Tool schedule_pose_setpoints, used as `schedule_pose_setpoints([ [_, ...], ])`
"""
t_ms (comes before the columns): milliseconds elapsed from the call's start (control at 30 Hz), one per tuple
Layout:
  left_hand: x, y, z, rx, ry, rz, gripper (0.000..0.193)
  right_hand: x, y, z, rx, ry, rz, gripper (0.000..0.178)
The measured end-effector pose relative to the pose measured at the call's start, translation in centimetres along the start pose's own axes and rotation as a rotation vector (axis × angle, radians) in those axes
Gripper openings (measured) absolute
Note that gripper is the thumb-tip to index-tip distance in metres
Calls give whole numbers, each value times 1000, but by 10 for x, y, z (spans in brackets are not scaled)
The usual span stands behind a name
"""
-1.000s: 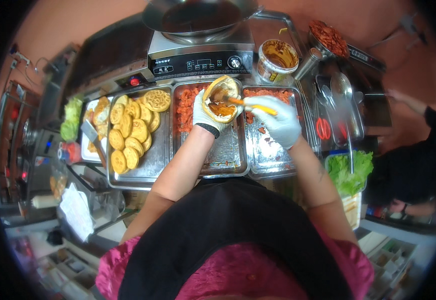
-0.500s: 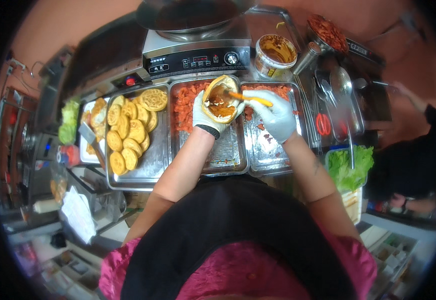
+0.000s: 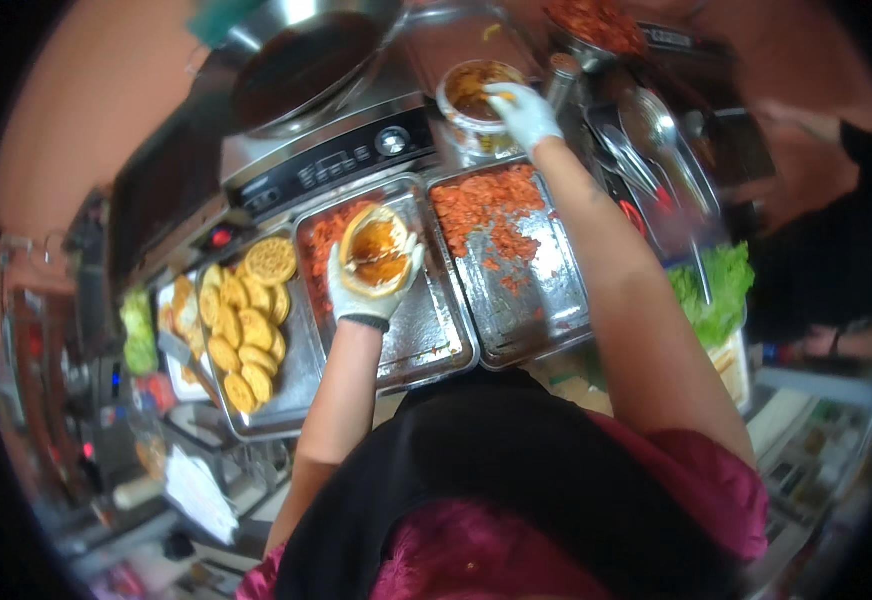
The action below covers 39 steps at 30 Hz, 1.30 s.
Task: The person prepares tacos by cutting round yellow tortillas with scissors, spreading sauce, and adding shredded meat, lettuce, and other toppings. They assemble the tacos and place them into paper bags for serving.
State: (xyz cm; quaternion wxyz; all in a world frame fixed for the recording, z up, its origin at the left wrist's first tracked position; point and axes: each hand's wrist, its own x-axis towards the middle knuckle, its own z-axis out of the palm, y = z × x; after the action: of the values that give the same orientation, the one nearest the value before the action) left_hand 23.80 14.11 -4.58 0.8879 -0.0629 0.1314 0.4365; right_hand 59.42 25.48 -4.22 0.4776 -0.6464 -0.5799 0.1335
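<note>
My left hand (image 3: 352,298), in a pale glove, is closed around a split round flatbread (image 3: 375,252). The bread gapes upward, and brown sauce coats its inside. It is held over a metal tray (image 3: 421,345) with chopped reddish meat (image 3: 322,236) at its far end. Farther off to the right, my gloved right hand (image 3: 526,117) is over a white tub (image 3: 446,110) of brown sauce. Its fingers are closed on an orange-handled sauce utensil (image 3: 505,96), mostly hidden by the hand and tub.
A second metal tray (image 3: 526,340) holds more chopped meat. Round golden flatbreads (image 3: 256,327) are piled in the tray at left. Behind stands a cooker with a pan (image 3: 306,65). Ladles (image 3: 656,125) and lettuce (image 3: 711,285) are at right, beside another person's dark sleeve (image 3: 861,160).
My right hand has gone from inside the flatbread to the sauce tub, taking the orange-handled utensil along. My left hand still holds the bread. The whole view has tilted and shifted.
</note>
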Motion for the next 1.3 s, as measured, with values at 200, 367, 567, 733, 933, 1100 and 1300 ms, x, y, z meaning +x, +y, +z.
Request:
schedule_pose_setpoints([
  [200, 27, -2, 23, 285, 96, 89, 60, 8, 44, 9, -89, 182, -162, 21],
  [367, 42, -3, 20, 375, 226, 13, 88, -136, 26, -84, 59, 271, -115, 23],
  [567, 52, 6, -11, 504, 373, 71, 70, -322, 116, -215, -416, 653, 508, 19],
  [733, 73, -7, -11, 498, 323, -23, 52, -369, 161, -258, -684, 626, 818, 22],
  [933, 86, -49, 20, 486, 314, -67, 50, -309, 169, -248, -836, 198, 946, 28],
  [1100, 83, -66, 31, 491, 302, -131, 54, -316, 176, -267, -908, 120, 810, 19],
  [1300, 80, -62, 25, 465, 281, -98, 55, -360, 151, -293, -695, 673, 520, 20],
])
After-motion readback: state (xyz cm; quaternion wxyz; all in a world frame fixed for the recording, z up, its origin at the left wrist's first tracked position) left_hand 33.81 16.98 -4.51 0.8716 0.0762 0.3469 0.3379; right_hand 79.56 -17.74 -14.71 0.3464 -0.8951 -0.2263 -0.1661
